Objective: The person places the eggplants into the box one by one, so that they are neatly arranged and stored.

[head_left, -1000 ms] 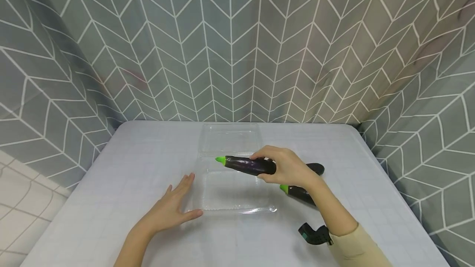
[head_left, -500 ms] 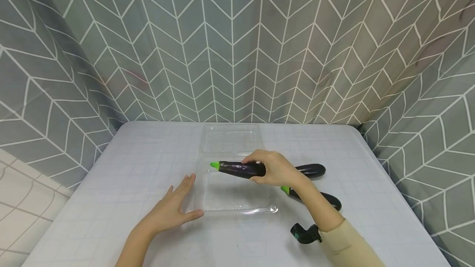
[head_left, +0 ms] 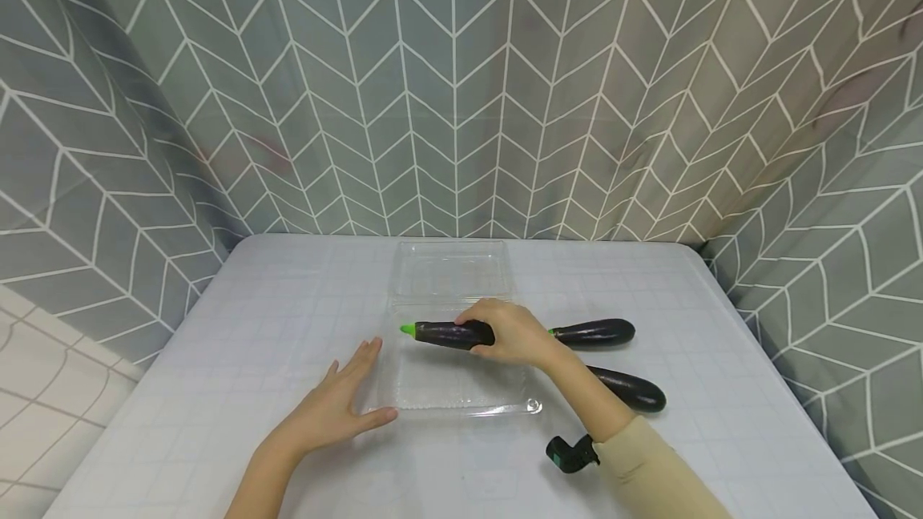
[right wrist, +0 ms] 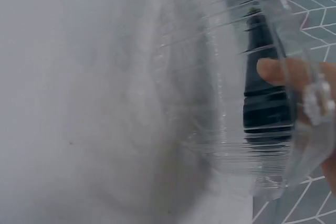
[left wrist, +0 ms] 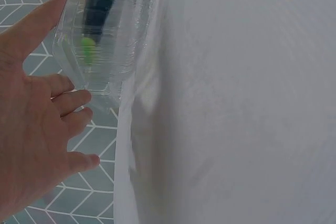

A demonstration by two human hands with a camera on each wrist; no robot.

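Note:
In the head view my right hand point(head_left: 510, 335) grips a dark purple eggplant point(head_left: 441, 333) by its thicker end, its green tip pointing left. It is over the base of a clear plastic clamshell box point(head_left: 461, 405) that lies with its lid folded back. Through the box wall the eggplant point(right wrist: 260, 51) shows in the right wrist view, with the thumb along it. My left hand point(head_left: 328, 411) has its fingers spread at the box's left edge. Thumb and fingertips reach the box side point(left wrist: 79, 72) in the left wrist view.
Two more eggplants lie right of the box: one farther back point(head_left: 598, 332), one nearer point(head_left: 634, 391) and partly behind the right forearm. A black wrist camera point(head_left: 570, 453) hangs at the right wrist. White cloth covers the table point(head_left: 238, 327); a patterned grey curtain point(head_left: 461, 102) stands behind.
My right hand has moved left and a little towards me with the eggplant, which is now lower over the box base. My left hand has stayed in place.

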